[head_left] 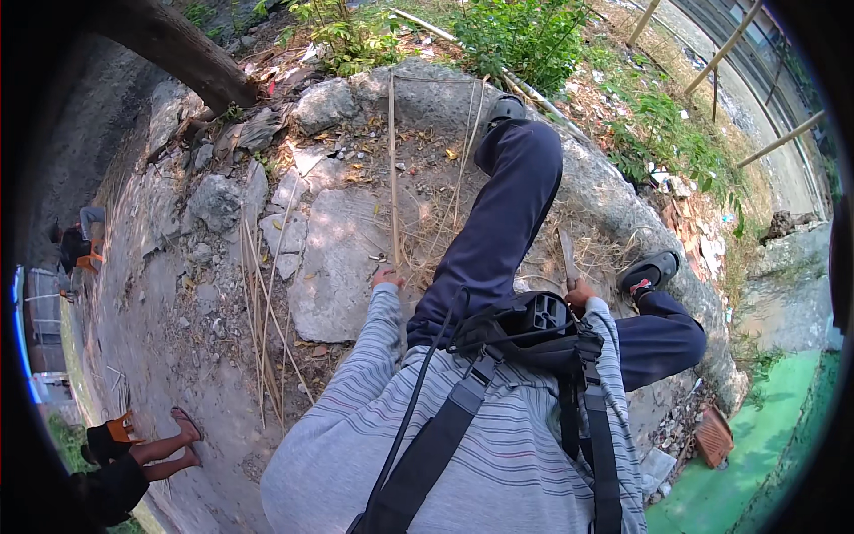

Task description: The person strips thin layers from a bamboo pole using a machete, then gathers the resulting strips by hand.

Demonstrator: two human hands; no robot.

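I'm sitting on cracked concrete ground (329, 267) w/ legs stretched out. My left hand (386, 278) is resting at the near end of a long bamboo strip (392, 169) that's lying straight away from me on the ground; can't tell if fingers are clenched round it or just touching. My right hand (580, 294) is gripping a knife (567, 258), blade pointing up, beside my right knee. More thin bamboo strips (262, 311) are lying to my left, well apart. Another person's feet (182, 436) are showing at lower left.
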